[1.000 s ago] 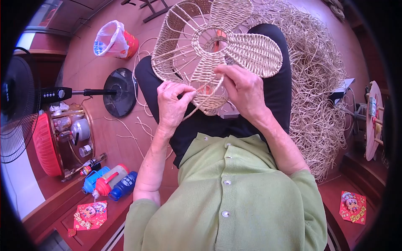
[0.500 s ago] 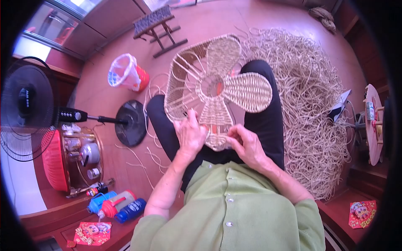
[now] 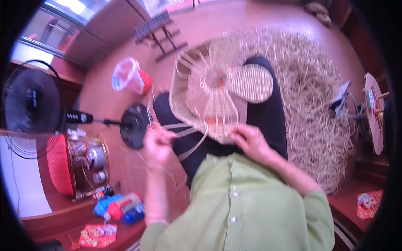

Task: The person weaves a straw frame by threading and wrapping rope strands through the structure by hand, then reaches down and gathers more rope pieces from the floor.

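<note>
A woven straw basket (image 3: 180,100) with flower-petal panels (image 3: 251,83) rests across my lap, its near edge towards me. My left hand (image 3: 159,144) is off to the basket's left, fingers closed on pale straw cord (image 3: 181,126) that runs back to the near edge. Something thin sticks up from those fingers, too blurred to name. A loop of cord hangs below the near-left corner. At the near-right corner, my right hand (image 3: 253,142) pinches the basket's rim between thumb and fingers. Motion blurs the left hand.
A large heap of loose cord (image 3: 310,104) covers the floor on the right. To the left stand a black fan (image 3: 35,96) with a round base (image 3: 135,125) and a lined waste bin (image 3: 130,77). A small stool (image 3: 157,31) is ahead; bottles (image 3: 121,206) lie lower left.
My left hand has moved left, away from the basket's near edge, drawing cord out with it. My right hand has shifted slightly and stays at the near-right corner.
</note>
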{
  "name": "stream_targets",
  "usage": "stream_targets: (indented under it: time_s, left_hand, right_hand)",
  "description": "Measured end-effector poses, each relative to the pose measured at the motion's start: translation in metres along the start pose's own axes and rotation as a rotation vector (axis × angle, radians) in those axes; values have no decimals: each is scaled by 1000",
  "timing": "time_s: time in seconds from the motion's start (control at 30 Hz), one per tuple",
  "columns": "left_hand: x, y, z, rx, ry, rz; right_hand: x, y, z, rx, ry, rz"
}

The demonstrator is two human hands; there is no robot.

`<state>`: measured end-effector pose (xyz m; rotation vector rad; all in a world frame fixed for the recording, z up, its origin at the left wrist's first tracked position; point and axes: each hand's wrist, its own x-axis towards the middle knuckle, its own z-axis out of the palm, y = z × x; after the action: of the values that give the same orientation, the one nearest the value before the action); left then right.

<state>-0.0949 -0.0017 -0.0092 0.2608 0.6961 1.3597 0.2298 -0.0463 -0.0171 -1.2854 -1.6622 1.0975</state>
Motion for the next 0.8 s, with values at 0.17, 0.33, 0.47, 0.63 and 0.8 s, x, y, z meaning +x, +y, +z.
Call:
stream_targets:
  time_s: [0.17, 0.33, 0.47, 0.63, 0.8]
  left_hand:
    - [-70, 236, -187, 368, 669, 436]
    - [-130, 413, -219, 1154, 1216, 873]
    - [-63, 272, -68, 2542, 1073, 956]
    - [-10, 5, 21, 1959, -198, 520]
    - [-17, -49, 10, 2079, -315, 560]
  right_hand:
    - [-3, 17, 6, 294, -74, 303]
    - [-11, 26, 20, 1073, 33, 803]
    - [10, 46, 31, 1298, 34, 697]
    - [42, 62, 54, 1486, 91, 669]
    - [47, 66, 46, 1505, -115, 641]
